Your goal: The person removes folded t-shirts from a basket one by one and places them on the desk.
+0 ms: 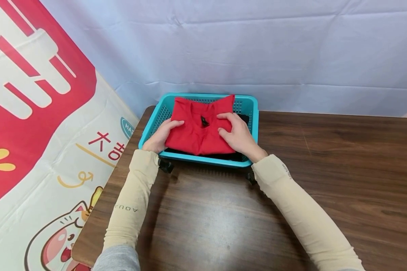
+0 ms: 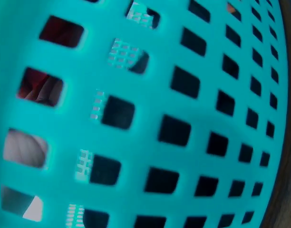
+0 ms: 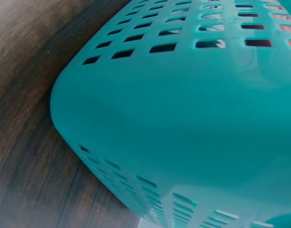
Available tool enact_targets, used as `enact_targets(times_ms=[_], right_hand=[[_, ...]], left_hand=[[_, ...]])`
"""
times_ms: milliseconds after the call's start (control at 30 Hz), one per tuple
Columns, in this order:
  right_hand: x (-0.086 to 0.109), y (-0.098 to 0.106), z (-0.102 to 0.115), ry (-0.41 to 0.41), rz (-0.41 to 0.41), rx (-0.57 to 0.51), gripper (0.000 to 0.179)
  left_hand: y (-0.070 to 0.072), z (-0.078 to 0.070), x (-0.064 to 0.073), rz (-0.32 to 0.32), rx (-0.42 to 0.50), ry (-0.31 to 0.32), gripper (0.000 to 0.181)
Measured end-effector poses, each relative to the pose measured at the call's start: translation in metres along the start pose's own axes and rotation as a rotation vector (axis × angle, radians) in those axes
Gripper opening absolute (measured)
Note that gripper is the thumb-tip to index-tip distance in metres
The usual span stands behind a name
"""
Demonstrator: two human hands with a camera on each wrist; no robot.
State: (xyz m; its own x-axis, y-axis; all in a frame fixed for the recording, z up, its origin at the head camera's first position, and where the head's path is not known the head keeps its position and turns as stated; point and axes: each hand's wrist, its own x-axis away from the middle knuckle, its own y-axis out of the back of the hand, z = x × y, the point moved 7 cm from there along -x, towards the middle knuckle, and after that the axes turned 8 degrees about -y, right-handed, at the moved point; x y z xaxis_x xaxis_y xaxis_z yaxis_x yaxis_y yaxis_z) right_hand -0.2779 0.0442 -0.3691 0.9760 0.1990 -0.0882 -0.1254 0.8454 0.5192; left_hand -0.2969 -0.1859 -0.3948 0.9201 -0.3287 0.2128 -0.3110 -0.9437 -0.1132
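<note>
Bottom of frame: grey cuff (image 1: 117, 259) lower left, cream sleeves (image 1: 130, 205) on both forearms, brown wood-grain table (image 1: 203, 222) beneath. Turquoise basket (image 1: 203, 159) upper centre, on the table; wrist views mostly its perforated walls. Over its near left corner, left hand (image 1: 160, 136): thumb on top of the red shirt (image 1: 201, 141), other fingers out of sight below its edge, the edge clamped between. Right hand (image 1: 240, 134) on the shirt's right side, thumb and forefinger apart, resting on the fabric. Shirt lies folded in the basket, neckline up, dark label (image 1: 204, 121) inside. Dark cloth (image 1: 220, 156) underneath. Far: pale sheet (image 1: 257, 49) across the top; printed banner (image 1: 37, 162) along the left.
</note>
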Motion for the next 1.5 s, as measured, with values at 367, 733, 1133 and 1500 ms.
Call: enact_targets(times_ms=[367, 733, 1133, 1500], right_hand=[[0.009, 0.019, 0.003, -0.014, -0.039, -0.141, 0.049], [0.026, 0.043, -0.007, -0.021, -0.035, -0.322, 0.056], [0.054, 0.058, -0.017, -0.044, -0.052, -0.486, 0.055], [0.078, 0.075, -0.023, -0.046, -0.053, -0.526, 0.056]], left_hand=[[-0.014, -0.007, 0.005, 0.132, 0.272, -0.100, 0.037], [-0.040, -0.007, 0.008, 0.094, 0.327, -0.164, 0.032], [-0.068, -0.003, 0.016, 0.076, 0.459, -0.193, 0.025], [-0.098, -0.007, 0.023, 0.235, 0.525, -0.276, 0.023]])
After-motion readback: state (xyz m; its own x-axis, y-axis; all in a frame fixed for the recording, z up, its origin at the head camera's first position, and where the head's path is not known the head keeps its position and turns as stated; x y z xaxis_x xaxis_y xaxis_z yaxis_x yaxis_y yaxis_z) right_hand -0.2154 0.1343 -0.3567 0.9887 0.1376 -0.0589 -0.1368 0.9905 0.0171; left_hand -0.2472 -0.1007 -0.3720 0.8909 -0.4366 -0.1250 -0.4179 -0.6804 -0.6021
